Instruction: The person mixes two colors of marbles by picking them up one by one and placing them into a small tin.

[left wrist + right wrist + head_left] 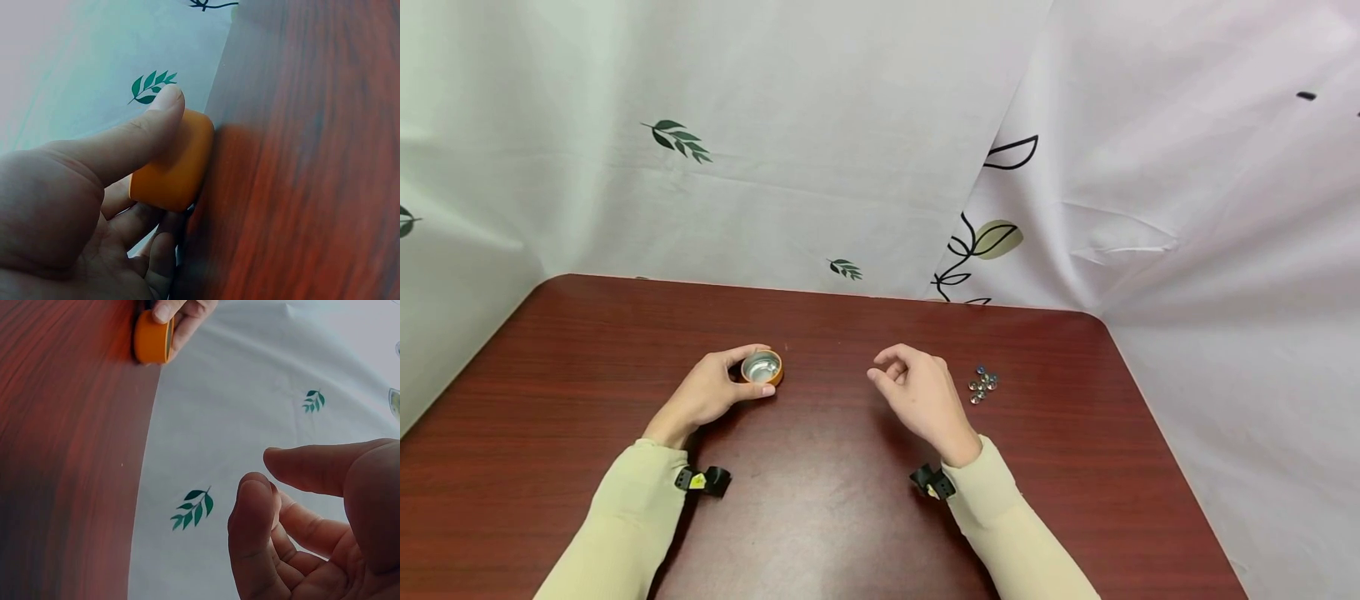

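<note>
One tin (pixel 178 164), several small beads (pixel 982 386)

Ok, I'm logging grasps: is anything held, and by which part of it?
The left hand holds the orange tin by its outer side wall; the right hand holds nothing.

The head view looks forward and down over the counter (pixel 820 500); close, sideways-tilted wrist views face along left hand (pixel 707 387) and right hand (pixel 925 400); all share the tin (pixel 178 165).

Both hands (pixel 707 390) (pixel 925 402) forward, well apart
</note>
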{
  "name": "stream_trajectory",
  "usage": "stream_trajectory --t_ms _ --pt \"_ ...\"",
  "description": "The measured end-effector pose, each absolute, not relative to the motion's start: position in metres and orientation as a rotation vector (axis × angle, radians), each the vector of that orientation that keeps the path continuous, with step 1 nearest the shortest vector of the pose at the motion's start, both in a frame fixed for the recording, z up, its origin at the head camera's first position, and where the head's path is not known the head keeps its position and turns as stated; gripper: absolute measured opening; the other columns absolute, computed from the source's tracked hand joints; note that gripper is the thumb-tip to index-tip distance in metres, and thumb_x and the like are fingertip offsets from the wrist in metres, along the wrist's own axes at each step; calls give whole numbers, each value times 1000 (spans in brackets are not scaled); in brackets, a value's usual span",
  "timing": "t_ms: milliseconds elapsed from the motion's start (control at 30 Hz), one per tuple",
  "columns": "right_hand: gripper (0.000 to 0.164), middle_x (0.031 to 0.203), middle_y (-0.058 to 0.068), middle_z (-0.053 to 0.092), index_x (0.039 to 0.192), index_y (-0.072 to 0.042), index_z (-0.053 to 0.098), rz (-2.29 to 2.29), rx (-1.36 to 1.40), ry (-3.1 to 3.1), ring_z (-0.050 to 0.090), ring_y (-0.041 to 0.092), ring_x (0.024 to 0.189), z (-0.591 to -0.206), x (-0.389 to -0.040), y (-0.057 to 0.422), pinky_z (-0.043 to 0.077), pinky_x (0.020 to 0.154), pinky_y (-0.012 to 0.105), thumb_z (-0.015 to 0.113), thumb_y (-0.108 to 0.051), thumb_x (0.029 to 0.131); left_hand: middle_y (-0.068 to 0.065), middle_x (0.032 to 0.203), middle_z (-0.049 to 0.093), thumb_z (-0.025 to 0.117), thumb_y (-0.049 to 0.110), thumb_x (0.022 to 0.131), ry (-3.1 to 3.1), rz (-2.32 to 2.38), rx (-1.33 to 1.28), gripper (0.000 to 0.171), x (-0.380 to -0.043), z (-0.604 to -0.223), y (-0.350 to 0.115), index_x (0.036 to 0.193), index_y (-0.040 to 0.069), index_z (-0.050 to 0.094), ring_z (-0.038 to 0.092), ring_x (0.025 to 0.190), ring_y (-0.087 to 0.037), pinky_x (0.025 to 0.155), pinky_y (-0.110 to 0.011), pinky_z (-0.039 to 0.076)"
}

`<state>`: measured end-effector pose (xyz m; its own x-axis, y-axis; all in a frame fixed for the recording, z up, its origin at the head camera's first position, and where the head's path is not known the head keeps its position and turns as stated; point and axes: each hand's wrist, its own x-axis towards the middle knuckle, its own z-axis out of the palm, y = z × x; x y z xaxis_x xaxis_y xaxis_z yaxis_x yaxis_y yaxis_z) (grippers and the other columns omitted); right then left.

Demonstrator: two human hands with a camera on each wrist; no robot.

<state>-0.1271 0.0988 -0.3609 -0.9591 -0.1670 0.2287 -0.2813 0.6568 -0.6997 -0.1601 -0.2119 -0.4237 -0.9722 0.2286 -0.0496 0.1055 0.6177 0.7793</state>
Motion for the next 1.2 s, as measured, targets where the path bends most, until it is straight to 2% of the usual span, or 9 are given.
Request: stream_trajectory --t_ms 167,433,1200 --pt "10 70 -8 59 98 -13 74 1181 366 -2728 57 12 63 -362 -126 105 48 61 31 76 -20 91 -13 120 69 84 32 84 2705 1279 283 65 -160 -423 -212 140 11 59 61 108 -28 89 -43 45" --pt "9 70 -9 59 97 -12 74 1176 380 -2710 56 8 63 -366 -124 113 48 62 30 76 -18 90 -14 117 70 85 30 83 2732 1293 305 63 -160 -423 -210 137 9 62 61 108 -29 91 -44 43" --pt "9 71 -7 60 96 -14 74 1143 280 -2744 56 9 63 -374 -117 140 47 64 30 77 -19 90 -14 120 69 85 27 84 2713 1287 286 63 -161 -424 -210 139 10 60 61 110 -29 91 -44 44"
